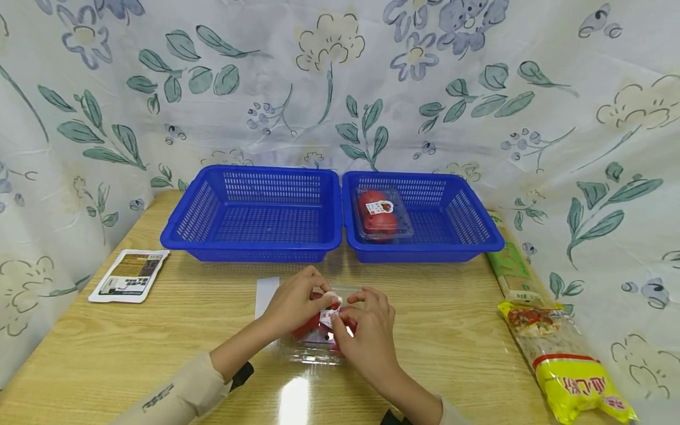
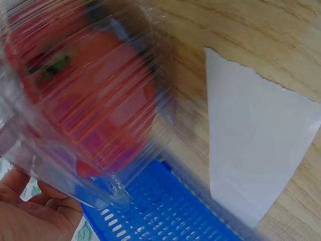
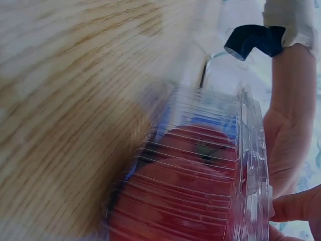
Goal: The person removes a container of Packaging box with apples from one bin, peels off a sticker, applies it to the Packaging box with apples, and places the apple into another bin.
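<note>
A clear plastic box (image 1: 313,356) with red tomatoes (image 1: 306,326) inside lies on the table in front of me. On its lid is a small white and red label (image 1: 328,316), partly hidden by fingers. My left hand (image 1: 296,301) pinches the label's upper end between thumb and fingers. From the other side, my right hand (image 1: 372,336) holds the lower edge with thumb and forefinger. Through the ribbed box wall, the left wrist view shows a tomato (image 2: 110,95); the right wrist view shows tomatoes (image 3: 170,201) too. White paper (image 1: 267,292) with a torn edge lies beside the box.
Two blue baskets (image 1: 255,255) stand side by side at the back; the right one holds another labelled tomato box (image 1: 379,213). A flat white-edged packet (image 1: 129,276) lies at left. Along the right edge lie a green and tan pack (image 1: 512,268) and a yellow bag (image 1: 571,366).
</note>
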Demonstrator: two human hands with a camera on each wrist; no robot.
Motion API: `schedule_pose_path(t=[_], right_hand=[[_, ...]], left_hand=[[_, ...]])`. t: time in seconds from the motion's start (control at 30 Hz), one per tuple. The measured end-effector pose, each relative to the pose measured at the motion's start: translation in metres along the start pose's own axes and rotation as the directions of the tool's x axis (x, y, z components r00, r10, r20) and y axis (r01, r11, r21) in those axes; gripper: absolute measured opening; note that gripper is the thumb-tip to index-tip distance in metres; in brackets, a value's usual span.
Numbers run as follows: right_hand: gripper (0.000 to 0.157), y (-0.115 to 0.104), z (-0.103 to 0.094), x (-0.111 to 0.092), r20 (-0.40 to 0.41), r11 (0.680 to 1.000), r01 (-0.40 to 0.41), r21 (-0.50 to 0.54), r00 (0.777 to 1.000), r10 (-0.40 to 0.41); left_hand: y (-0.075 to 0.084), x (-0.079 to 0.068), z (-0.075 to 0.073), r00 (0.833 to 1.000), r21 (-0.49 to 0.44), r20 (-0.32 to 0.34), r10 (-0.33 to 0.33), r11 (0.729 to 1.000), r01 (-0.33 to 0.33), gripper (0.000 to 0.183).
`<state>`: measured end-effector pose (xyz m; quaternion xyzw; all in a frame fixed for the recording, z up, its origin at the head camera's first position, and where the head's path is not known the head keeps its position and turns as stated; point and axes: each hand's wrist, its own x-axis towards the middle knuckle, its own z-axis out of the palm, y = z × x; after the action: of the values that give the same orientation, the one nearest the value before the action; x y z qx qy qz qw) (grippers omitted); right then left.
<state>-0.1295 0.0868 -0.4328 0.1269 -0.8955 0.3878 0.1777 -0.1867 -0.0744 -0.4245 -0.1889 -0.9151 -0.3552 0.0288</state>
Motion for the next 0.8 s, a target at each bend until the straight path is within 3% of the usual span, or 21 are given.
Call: schedule_pose_path(t=[0.3, 0.57, 0.8], right_hand=[[0.022, -0.003, -0.001, 0.001, 0.001, 0.997, -0.022, -0.078, 1.000, 0.022], [0.028, 0.000, -0.002, 0.000, -0.020, 0.991, -0.002, -0.133, 1.000, 0.000], [0.038, 0.002, -0.005, -0.004, -0.014, 0.988, 0.005, -0.156, 1.000, -0.007]], left_hand=[[0.000, -0.006, 0.006, 0.995, 0.109, -0.063, 0.074, 0.992, -0.067, 0.009], [-0.002, -0.012, 0.009, 0.977, 0.221, -0.085, 0.197, 0.960, -0.174, 0.014], [-0.004, -0.013, 0.012, 0.963, 0.284, -0.117, 0.244, 0.937, -0.203, 0.016]])
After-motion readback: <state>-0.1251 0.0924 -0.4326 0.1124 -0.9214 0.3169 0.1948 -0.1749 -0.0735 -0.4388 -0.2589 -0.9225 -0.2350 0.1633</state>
